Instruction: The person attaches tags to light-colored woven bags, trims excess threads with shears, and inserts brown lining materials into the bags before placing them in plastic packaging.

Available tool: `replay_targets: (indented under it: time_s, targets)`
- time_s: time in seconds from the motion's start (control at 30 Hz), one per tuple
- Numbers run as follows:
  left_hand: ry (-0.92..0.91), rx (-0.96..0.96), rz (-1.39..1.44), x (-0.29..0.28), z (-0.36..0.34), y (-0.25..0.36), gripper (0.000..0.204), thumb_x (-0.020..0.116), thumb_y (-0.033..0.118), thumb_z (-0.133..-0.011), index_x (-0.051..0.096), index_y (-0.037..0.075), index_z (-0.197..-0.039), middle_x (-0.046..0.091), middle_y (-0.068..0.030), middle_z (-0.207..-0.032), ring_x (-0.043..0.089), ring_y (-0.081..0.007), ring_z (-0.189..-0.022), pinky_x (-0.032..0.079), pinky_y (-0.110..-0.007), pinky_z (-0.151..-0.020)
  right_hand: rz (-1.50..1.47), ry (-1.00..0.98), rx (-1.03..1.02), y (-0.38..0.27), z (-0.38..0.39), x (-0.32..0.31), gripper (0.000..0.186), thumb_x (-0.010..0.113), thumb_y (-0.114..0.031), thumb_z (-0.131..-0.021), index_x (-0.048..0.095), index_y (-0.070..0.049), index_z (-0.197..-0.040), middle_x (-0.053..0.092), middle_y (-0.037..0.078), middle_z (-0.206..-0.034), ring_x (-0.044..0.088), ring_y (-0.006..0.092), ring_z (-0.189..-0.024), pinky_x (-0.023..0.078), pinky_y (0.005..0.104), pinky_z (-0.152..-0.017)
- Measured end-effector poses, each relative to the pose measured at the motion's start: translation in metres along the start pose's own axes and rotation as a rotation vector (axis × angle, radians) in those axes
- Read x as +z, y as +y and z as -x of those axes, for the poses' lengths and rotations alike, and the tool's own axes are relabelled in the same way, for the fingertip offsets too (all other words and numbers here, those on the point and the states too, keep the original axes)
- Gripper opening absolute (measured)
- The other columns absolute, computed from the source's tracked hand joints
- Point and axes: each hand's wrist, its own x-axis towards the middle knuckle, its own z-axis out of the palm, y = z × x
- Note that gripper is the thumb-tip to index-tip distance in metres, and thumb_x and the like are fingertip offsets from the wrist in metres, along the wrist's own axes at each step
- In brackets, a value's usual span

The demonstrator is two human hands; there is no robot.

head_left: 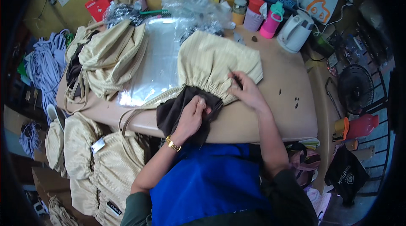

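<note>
A cream ribbed drawstring bag [218, 56] lies on the tan table [287, 99], its gathered neck and cord toward me and its dark brown lining [171, 111] spilling out at the front edge. My left hand [194, 116] is closed on that lining, thumb and fingers pinching the cloth. My right hand [245, 91] is closed around a slim dark tool [236, 77], whose exact kind I cannot tell, and rests against the gathered cream cloth. To the left of the bag are clear plastic sheets [146, 65].
A pile of cream bags [108, 56] sits left; more [101, 162] lie below the edge. Purple cord [46, 67] hangs far left. Along the back are plastic wrap [177, 4], a jar [239, 11], bottles [268, 27] and a kettle [296, 31]. A fan [355, 88] stands right.
</note>
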Motion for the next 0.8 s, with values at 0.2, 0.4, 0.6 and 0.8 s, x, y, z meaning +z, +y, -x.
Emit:
replay_targets:
  time_s: [0.2, 0.4, 0.6, 0.8]
  targets:
    - [-0.122, 0.133, -0.557, -0.019, 0.041, 0.018, 0.016, 0.058, 0.016, -0.096, 0.053, 0.003, -0.091, 0.066, -0.0144, -0.073, 0.065, -0.0338, -0.071, 0.048, -0.042, -0.063, -0.177, -0.488, 0.114, -0.042, 0.043, 0.031, 0.039, 0.073, -0.004, -0.080, 0.061, 0.000, -0.117, 0.060, -0.001, -0.089, 0.055, 0.0103, -0.082, 0.047, 0.0282, -0.074]
    - [0.448, 0.211, -0.474, -0.077, 0.071, 0.030, 0.031, 0.075, 0.016, -0.083, 0.057, 0.003, -0.104, 0.062, -0.0169, -0.093, 0.063, -0.0320, -0.084, 0.051, -0.042, -0.069, 0.140, -0.264, 0.028, -0.014, 0.038, 0.054, 0.023, 0.071, -0.020, -0.086, 0.069, 0.002, -0.084, 0.062, 0.009, -0.069, 0.056, 0.0111, -0.065, 0.044, 0.0308, -0.061]
    - [0.000, 0.350, -0.576, -0.031, 0.094, 0.007, 0.045, 0.081, 0.026, -0.076, 0.060, 0.001, -0.107, 0.061, -0.0149, -0.097, 0.060, -0.0346, -0.092, 0.049, -0.039, -0.081, -0.070, -0.193, 0.152, -0.009, 0.023, 0.063, 0.027, 0.067, -0.026, -0.092, 0.067, 0.000, -0.086, 0.063, -0.002, -0.069, 0.053, 0.0057, -0.067, 0.042, 0.0253, -0.062]
    - [0.085, 0.089, 0.291, -0.049, 0.084, 0.010, 0.017, 0.056, 0.010, -0.100, 0.063, -0.005, -0.099, 0.059, 0.0014, -0.089, 0.052, -0.0048, -0.085, 0.044, -0.023, -0.075, -0.381, -0.260, -0.085, -0.065, 0.054, 0.077, 0.052, 0.080, -0.004, -0.078, 0.059, -0.001, -0.126, 0.065, 0.004, -0.109, 0.059, 0.0099, -0.101, 0.047, 0.0249, -0.089]
